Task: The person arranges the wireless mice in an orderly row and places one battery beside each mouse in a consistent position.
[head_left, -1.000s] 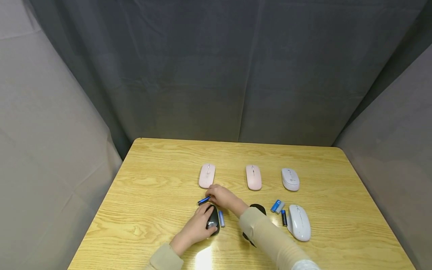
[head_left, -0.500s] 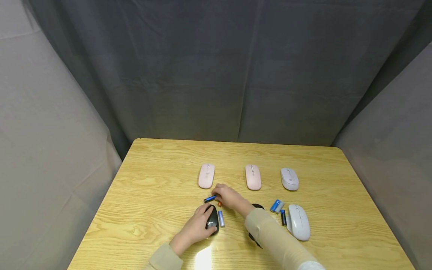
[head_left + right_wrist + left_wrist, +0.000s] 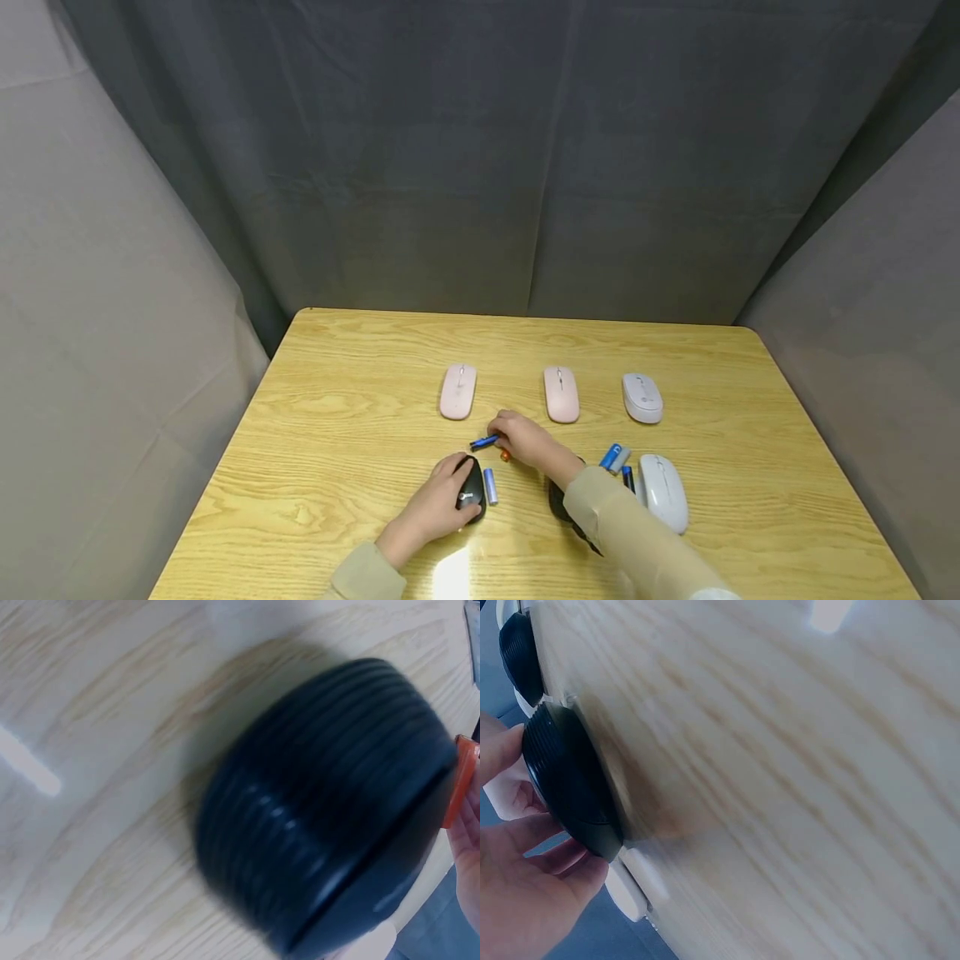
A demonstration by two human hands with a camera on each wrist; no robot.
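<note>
My left hand [image 3: 444, 500] grips a black computer mouse [image 3: 471, 492] from its left side; the left wrist view shows thumb and fingertips along the edges of the ribbed black mouse [image 3: 574, 780]. A silvery-blue battery [image 3: 491, 487] lies beside it on the right. Just beyond, my right hand [image 3: 525, 439] pinches a blue battery [image 3: 483, 443] with a dark end pointing left. Below those fingers shows a small orange piece [image 3: 506, 456], partly covered; in the right wrist view the orange piece [image 3: 460, 780] is at the fingers. My right forearm partly hides a second black mouse [image 3: 558, 502].
Two pink mice [image 3: 457, 392] and a white mouse [image 3: 642, 397] stand in a row farther back on the wooden table [image 3: 337, 375]. To the right of my forearm lie blue batteries [image 3: 611, 455], a dark battery [image 3: 628, 477] and a glossy white mouse [image 3: 664, 492].
My right hand has slid to the right with the blue battery, and the orange piece has come into view under it. The left hand has stayed on its mouse.
</note>
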